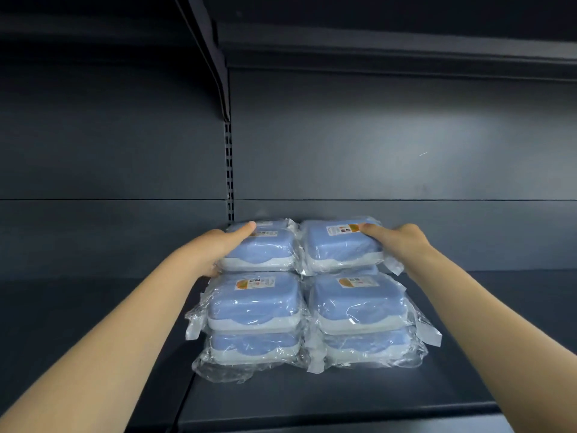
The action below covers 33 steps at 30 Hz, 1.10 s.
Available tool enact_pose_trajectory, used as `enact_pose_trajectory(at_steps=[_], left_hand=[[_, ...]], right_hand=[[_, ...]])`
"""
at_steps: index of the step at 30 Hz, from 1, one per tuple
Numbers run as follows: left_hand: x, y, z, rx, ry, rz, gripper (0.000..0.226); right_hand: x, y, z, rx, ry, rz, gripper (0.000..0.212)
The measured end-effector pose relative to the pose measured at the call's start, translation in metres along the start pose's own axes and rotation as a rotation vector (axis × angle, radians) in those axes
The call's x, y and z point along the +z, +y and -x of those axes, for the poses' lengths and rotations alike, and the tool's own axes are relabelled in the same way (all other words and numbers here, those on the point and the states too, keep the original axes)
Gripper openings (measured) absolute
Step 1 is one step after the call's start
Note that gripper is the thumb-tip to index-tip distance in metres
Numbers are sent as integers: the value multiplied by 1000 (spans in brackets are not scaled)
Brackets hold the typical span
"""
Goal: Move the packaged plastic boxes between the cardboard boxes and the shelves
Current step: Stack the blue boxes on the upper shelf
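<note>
Forearms (125,323) flank front boxes (253,304); fingers (245,230) grip rear boxes' (340,248) outer sides.

Left of frame: bare shelf deck (93,307) runs open back to the back panel (374,135)
Right of frame: bare deck beside the packages, open to the back panel
Centre: front left stack (253,304) and front right stack (356,304) touch, with no gap between them
Behind them: rear left package (259,251) and rear right package (340,245) sit side by side, close to the back panel
Outer flanks: left hand (218,248) grips the rear left package, right hand (402,242) the rear right one; the forearms cross both lower corners
Overhead: wide clearance up to the upper shelf (374,48)
Upper centre-left: bracket (215,64) slopes down to the slotted upright (229,170)
Bottom centre: strip of bare deck before the front edge
Stack sides: loose film flaps (192,326) jut out
</note>
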State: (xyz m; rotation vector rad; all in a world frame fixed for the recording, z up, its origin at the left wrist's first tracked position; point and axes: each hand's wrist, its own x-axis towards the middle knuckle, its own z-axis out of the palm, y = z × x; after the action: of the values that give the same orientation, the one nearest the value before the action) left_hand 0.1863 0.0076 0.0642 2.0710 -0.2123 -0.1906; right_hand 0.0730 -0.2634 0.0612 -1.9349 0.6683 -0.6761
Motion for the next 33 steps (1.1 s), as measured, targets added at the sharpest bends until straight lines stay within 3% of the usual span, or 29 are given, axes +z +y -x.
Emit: enact_pose_trajectory(at_steps=[2, 5, 8, 11, 13, 15, 19, 25, 31, 33], left_hand=[[-5, -7, -1, 6, -66, 6, 86], [-6, -15, -3, 55, -125, -11, 42], [-5, -18, -1, 113, -115, -31, 21], [-4, -17, 2, 125, -99, -27, 19], [-3, -17, 2, 126, -83, -16, 31], [-2, -18, 2, 128, -73, 9, 38], [5, -16, 0, 140, -31, 3, 26], [3, -18, -13, 129, 27, -127, 73], [7, -17, -13, 155, 41, -128, 29], [5, -14, -7, 159, 45, -160, 28]], right_hand=[[11, 0, -4, -10, -6, 152, 50], [28, 4, -11, -67, 11, 285, 63], [31, 2, -8, -227, 43, 323, 50], [23, 2, -4, -296, -89, 338, 55], [18, 3, -3, -277, -170, 281, 64], [17, 3, -4, -293, -166, 302, 66], [27, -4, -5, -392, -97, 552, 61], [33, -10, -12, -400, -94, 589, 60], [32, -7, -8, -403, -124, 550, 64], [29, -8, -4, -418, -128, 562, 63]])
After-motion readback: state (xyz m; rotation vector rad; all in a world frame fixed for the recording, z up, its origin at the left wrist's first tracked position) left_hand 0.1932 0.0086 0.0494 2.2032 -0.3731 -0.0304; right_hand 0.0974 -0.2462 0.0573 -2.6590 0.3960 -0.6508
